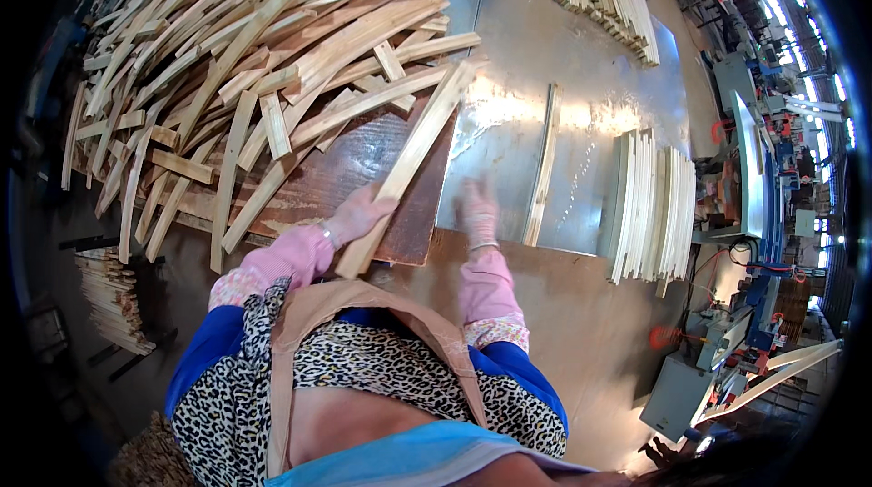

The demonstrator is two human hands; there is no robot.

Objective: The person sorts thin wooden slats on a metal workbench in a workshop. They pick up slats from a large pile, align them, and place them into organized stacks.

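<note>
My left hand (359,213) is closed around a pale wooden strip (411,158), gripping it nearer its near end than its far one. My right hand (479,213) is blurred, by the near edge of the grey metal desk (590,237); I see nothing in it, and I can't tell whether its fingers are apart or together.

Holding the strip so far toward one end, I think the long far part could dip or twist in my grip, since its weight sits well beyond my fingers. If I swung it left, the far end could catch the loose pile (272,42), where strips lie crossed over one another and some overhang the near edge; one knock might send a few sliding to the floor. Swung right too freely, it could bump the lone strip (545,164) lying on the metal, or, further over, push the neat row (649,205) at the right out of line. The near end points back at me, so a careless pull could jab my apron (381,292).

The strip is over the right part of the brown desk (409,237). Its long axis slants from near left to far right, the far end reaching the seam with the metal and the near end coming past the brown desk's near edge.
</note>
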